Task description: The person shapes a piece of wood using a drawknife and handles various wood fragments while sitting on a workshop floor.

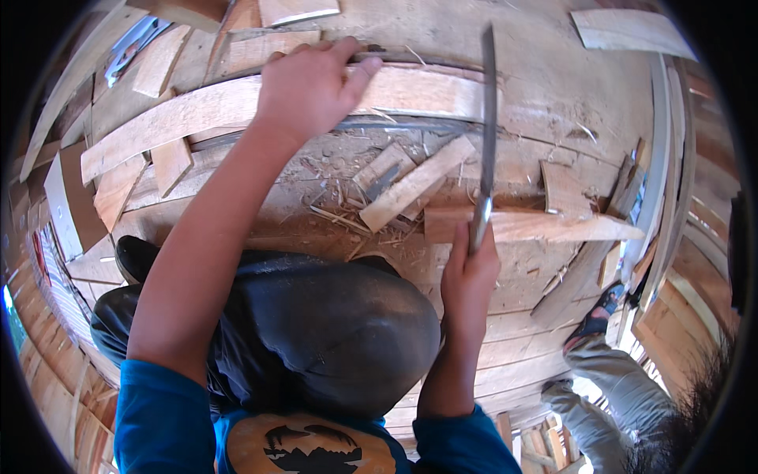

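Note:
My left hand (312,88) grips a long pale wooden plank (209,108), its fingers curled over the far edge and the thumb along the top. The plank lies crosswise ahead of my knees. In my right hand (471,276) is a long-bladed knife (488,118), held by its handle. Its narrow dark blade points away from me, seen nearly edge-on, and passes over the plank's right end in the picture. Whether the blade touches the wood, I cannot tell.
Wood offcuts (418,183) and shavings litter the board floor between my knees and the plank. Another board (537,225) lies right of them. At the lower right is another person's leg (624,379) in pale trousers. A white-sided box (71,201) stands at the left.

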The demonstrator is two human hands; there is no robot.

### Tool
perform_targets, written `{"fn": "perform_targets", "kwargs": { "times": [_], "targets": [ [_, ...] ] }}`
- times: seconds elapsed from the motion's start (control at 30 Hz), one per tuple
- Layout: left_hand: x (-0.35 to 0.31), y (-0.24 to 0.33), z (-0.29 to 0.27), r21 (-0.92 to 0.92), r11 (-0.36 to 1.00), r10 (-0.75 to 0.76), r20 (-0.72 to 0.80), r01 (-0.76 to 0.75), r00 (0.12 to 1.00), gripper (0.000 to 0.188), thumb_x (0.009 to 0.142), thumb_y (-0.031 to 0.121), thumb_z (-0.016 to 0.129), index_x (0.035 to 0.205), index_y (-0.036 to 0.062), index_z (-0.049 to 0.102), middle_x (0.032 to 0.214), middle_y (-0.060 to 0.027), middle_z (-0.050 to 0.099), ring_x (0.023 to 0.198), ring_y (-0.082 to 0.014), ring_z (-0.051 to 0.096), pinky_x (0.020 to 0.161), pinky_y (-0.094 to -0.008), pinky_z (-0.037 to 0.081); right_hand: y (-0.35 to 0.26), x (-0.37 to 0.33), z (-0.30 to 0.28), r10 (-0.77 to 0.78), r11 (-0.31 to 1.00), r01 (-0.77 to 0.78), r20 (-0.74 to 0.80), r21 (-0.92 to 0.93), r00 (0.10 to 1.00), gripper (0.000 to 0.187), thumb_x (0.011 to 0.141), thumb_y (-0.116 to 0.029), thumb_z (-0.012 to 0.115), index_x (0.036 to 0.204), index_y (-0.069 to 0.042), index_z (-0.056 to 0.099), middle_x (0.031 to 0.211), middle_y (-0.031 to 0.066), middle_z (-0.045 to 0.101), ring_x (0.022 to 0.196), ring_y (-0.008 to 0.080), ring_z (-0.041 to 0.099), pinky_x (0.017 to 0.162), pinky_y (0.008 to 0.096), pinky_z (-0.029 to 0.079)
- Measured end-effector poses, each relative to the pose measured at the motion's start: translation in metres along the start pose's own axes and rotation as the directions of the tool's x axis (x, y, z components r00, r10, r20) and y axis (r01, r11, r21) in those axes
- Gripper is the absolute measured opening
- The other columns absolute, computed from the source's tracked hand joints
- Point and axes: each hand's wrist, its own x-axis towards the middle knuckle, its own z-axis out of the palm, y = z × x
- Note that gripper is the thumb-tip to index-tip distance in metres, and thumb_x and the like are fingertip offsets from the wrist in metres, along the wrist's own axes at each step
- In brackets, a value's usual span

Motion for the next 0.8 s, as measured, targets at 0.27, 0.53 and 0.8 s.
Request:
{"fn": "perform_targets", "kwargs": {
  "times": [0.27,0.53,0.8],
  "targets": [
    [0.001,0.004,-0.001,0.021,0.999,-0.028,0.054,0.027,0.998,0.054,0.098,0.058,0.035,0.112,0.0154,0.066,0.092,-0.0120,0.071,0.092,-0.0285,0.069,0.083,-0.0486,0.051,-0.021,0.048,0.015,-0.018,0.999,0.017,0.021,0.031,1.000,0.023,0.100,-0.018,0.054,0.099,0.004,0.058,0.069,0.0167,0.055,0.059,0.0209,0.049,0.058,0.0369,0.043],
    [-0.001,0.008,-0.001,0.028,1.000,-0.007,-0.010,0.007,1.000,0.051,0.099,0.055,0.037,0.109,0.0143,0.066,0.082,-0.0118,0.071,0.086,-0.0299,0.069,0.082,-0.0488,0.051,0.011,-0.010,-0.002,0.054,0.998,-0.054,0.024,-0.012,0.998,0.020,0.098,-0.017,0.057,0.099,0.003,0.058,0.072,0.0248,0.061,0.065,0.0422,0.063,0.057,0.0452,0.047],
    [-0.003,-0.001,0.004,0.064,0.998,0.016,-0.055,-0.013,0.998,0.056,0.099,0.057,0.034,0.110,0.0129,0.066,0.091,-0.0118,0.072,0.090,-0.0295,0.069,0.084,-0.0509,0.051,0.001,0.005,0.000,0.067,0.997,-0.066,0.041,-0.027,0.997,0.022,0.099,-0.018,0.055,0.102,0.003,0.060,0.074,0.0242,0.061,0.064,0.0400,0.061,0.058,0.0419,0.047]
  ]
}}
